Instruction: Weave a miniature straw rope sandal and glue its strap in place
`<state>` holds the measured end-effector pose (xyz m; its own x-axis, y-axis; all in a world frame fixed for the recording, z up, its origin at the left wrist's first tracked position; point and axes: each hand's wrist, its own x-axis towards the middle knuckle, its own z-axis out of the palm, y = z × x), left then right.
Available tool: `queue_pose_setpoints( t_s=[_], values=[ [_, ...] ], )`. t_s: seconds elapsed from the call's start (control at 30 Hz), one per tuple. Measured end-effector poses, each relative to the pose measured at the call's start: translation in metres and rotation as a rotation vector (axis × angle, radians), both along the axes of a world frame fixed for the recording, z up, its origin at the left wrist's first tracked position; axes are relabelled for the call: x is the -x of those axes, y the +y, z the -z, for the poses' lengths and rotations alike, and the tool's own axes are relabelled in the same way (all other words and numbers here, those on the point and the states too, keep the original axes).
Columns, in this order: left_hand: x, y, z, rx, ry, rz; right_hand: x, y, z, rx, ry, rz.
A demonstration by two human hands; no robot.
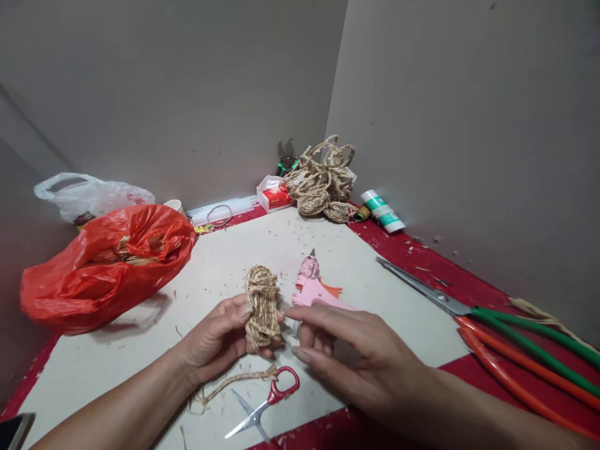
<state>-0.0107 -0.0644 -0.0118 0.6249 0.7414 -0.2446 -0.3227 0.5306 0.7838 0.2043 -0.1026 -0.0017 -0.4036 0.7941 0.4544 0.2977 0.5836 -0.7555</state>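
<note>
My left hand (216, 340) grips a small bundle of braided straw rope (262, 304), held upright over the white work sheet (140, 350). A loose tail of the rope (237, 380) trails down toward me. My right hand (356, 356) reaches in from the right, its forefinger and thumb touching the side of the bundle, the other fingers stretched out. Just behind my right hand lies a pink glue gun (313, 285). Small red-handled scissors (267, 403) lie open on the sheet below my hands.
A red plastic bag (105, 265) with straw sits at left, a white bag (89, 197) behind it. A pile of braided rope (323, 178), a red box (274, 197) and a green-white tube (382, 211) fill the far corner. Large shears (469, 312) with green and orange handles lie at right.
</note>
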Motion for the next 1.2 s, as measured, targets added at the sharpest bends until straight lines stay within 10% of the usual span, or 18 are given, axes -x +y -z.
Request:
queue_pose_setpoints(
  t_s=[0.5, 0.77, 1.0, 1.2],
  values=[
    [-0.004, -0.004, 0.001, -0.072, 0.041, 0.051, 0.012, -0.004, 0.008, -0.013, 0.026, -0.056],
    [0.004, 0.001, 0.005, 0.037, -0.106, -0.006, -0.001, -0.007, -0.001, -0.058, 0.295, 0.275],
    [0.008, 0.002, 0.013, 0.113, -0.19, 0.014, -0.002, 0.0, 0.0, -0.055, 0.36, 0.266],
    [0.009, 0.004, 0.014, 0.134, -0.197, 0.035, -0.004, 0.007, -0.011, 0.476, 0.593, 0.128]
  ],
)
